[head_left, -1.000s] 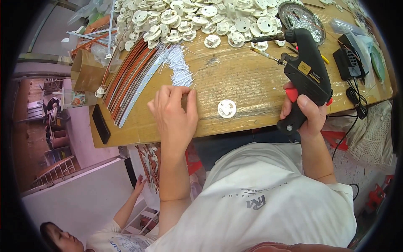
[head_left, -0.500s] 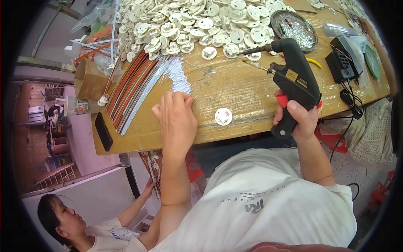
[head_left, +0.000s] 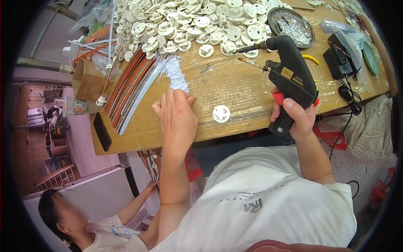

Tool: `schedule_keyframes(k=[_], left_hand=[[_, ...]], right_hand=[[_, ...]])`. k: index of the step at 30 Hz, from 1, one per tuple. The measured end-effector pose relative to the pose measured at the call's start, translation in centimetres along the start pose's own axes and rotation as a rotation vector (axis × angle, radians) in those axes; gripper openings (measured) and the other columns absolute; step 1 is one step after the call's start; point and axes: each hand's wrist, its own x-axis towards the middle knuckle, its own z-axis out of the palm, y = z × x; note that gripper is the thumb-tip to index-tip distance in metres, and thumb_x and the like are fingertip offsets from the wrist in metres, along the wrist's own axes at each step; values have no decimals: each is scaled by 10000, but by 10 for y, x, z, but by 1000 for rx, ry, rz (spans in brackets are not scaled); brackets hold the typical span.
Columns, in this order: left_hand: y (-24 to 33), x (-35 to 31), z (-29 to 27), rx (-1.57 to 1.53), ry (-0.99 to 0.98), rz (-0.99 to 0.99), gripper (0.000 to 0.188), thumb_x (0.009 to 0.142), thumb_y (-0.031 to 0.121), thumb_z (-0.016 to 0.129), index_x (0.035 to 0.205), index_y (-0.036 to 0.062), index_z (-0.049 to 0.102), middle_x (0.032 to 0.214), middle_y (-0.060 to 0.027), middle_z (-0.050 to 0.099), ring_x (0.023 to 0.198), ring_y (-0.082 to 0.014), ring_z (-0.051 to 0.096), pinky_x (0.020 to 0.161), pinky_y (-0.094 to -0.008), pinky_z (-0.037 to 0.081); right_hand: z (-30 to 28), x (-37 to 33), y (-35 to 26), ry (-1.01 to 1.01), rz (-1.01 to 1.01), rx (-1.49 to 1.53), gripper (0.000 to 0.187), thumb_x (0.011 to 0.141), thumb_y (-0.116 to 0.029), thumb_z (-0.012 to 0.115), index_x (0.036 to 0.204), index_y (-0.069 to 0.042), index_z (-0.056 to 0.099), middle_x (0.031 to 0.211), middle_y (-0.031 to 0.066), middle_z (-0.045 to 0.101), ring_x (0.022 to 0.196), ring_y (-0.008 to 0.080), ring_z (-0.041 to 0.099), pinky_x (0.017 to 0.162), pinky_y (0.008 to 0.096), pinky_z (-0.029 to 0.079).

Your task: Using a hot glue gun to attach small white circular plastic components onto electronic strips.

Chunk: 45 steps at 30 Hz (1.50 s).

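My right hand (head_left: 299,119) grips a black soldering gun (head_left: 291,71) by its handle, with fingers by the red trigger. The gun's tip points left above the table, near the edge of the disc pile. My left hand (head_left: 178,119) rests at the lower end of a bundle of thin white wires (head_left: 173,71). Its fingers are bunched and curled down, so whatever they pinch is hidden. Between my hands a single round white disc (head_left: 221,114) lies on the table, with a small fitting on its face. Left of my left hand lies a fan of orange and white strips (head_left: 132,90).
A large pile of white discs (head_left: 180,25) covers the back. A round metal dish (head_left: 289,27) stands behind the gun. At right is a black power unit (head_left: 339,61) with coiled cable. A phone (head_left: 102,131) lies at the left edge. Another person (head_left: 71,218) handles strips at lower left.
The view has shifted slightly. My left hand stays by the wires and my right hand keeps the soldering gun in nearly the same place; the disc between them has not visibly moved on the table.
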Motion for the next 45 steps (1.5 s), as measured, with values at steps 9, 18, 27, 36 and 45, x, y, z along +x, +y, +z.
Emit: schedule_keyframes(k=[9, 18, 27, 36, 45], left_hand=[[6, -18, -14, -460, 153, -38, 55, 885, -10, 669, 914, 16, 630, 837, -101, 643, 779, -281, 591, 776, -355, 417], [19, -34, 2, -804, 50, -103, 77, 843, -49, 698, 903, -13, 666, 851, -109, 646, 773, -245, 614, 711, -331, 474], [9, -34, 6, -686, 48, 22, 70, 878, -61, 678, 936, -27, 656, 883, -106, 615, 750, -179, 599, 673, -265, 480], [11, -33, 8, -725, 65, 21, 108, 827, -45, 690, 906, 2, 634, 850, -128, 594, 785, -309, 571, 716, -382, 456], [10, -34, 8, -735, 63, 25, 113, 824, -38, 699, 906, 7, 634, 849, -123, 586, 793, -304, 568, 722, -377, 442]], right_hand=[[-1, -2, -3, -22, 4, -34, 484, 895, -181, 620, 1288, 83, 522, 1155, 203, 646, 651, 195, 637, 590, 326, 553], [-4, -23, -28, -227, 187, -261, 640, 834, -167, 698, 1372, 100, 475, 1117, 235, 650, 732, 190, 625, 596, 295, 539], [16, -29, -42, -182, 135, -344, 258, 703, -32, 666, 946, 52, 664, 807, 107, 675, 636, 175, 589, 599, 268, 468], [16, -23, -36, -307, -8, -445, 219, 680, -17, 644, 895, 23, 659, 763, 98, 675, 545, 219, 584, 533, 273, 456], [18, -24, -37, -280, -10, -457, 186, 662, -6, 648, 847, 14, 650, 712, 85, 659, 507, 206, 564, 507, 266, 435]])
